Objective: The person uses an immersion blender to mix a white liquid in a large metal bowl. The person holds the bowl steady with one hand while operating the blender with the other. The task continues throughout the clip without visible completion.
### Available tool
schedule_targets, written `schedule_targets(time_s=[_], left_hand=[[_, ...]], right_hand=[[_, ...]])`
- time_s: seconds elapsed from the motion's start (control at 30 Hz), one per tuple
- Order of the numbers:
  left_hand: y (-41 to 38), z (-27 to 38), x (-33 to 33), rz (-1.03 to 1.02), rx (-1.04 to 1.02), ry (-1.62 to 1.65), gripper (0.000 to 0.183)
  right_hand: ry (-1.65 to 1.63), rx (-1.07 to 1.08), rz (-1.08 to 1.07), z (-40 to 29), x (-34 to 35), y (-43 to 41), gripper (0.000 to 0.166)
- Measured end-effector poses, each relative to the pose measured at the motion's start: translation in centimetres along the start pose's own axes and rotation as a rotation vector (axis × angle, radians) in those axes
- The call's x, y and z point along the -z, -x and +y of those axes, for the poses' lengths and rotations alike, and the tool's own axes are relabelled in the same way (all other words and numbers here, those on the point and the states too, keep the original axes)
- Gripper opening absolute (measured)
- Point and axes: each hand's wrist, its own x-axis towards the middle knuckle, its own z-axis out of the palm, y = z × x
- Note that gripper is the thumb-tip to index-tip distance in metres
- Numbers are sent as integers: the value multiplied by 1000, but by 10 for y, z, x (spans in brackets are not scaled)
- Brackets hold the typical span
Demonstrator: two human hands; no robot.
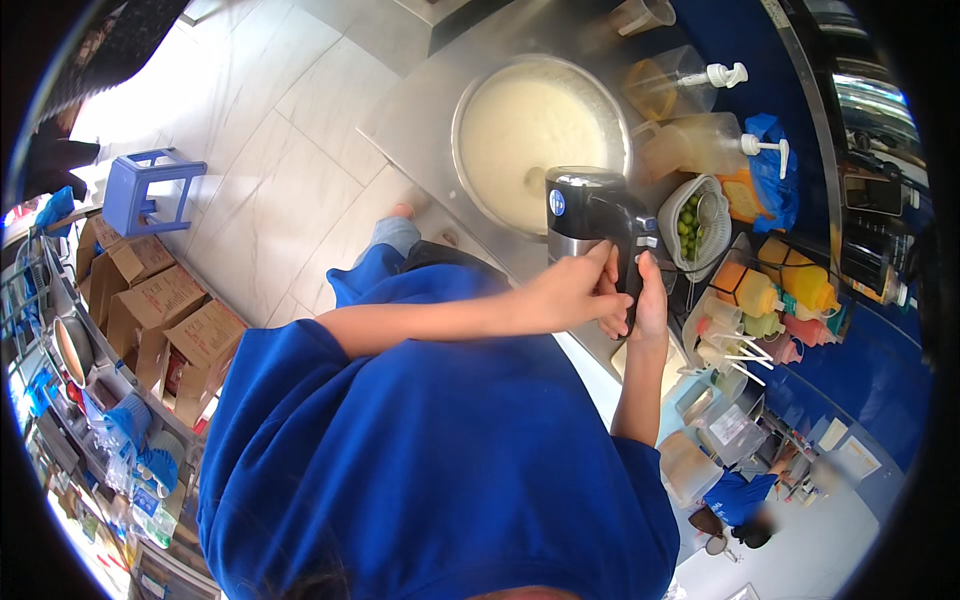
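Note:
A black electric hand mixer (589, 210) with a silver band and a round blue sticker is held over the near right rim of a large metal bowl (456, 150). Pale cream-coloured liquid (529, 124) fills much of the bowl, with a small dimple in its surface beside the mixer. My right hand (646, 300) is wrapped around the mixer's handle, thumb up by the light-coloured switches. From the other side my left hand (581, 289) bears on the mixer's body and handle, its fingers close to those of my right hand. The mixer's underside and any beaters are hidden.
Pump bottles (671, 82) and a white basket of small green fruit (694, 225) line the steel counter (420, 127). Several squeeze bottles (746, 289) stand nearer. A dark cord (697, 268) runs past them. Cardboard boxes (161, 300) and a blue stool (150, 191) are left. A person (739, 495) works at lower right.

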Motion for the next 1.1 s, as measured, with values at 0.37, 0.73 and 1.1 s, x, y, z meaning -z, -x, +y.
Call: schedule_targets(time_s=[0.37, 0.73, 1.1], left_hand=[[-49, 12, 60, 182, -698, -817, 69], [-105, 33, 89, -55, -388, -914, 42], [-122, 45, 109, 304, -466, -961, 36]], right_hand=[[101, -148, -65, -26, -22, -17, 45], [513, -174, 6, -84, -17, -47, 48], [1130, 139, 368, -112, -44, -101, 69]])
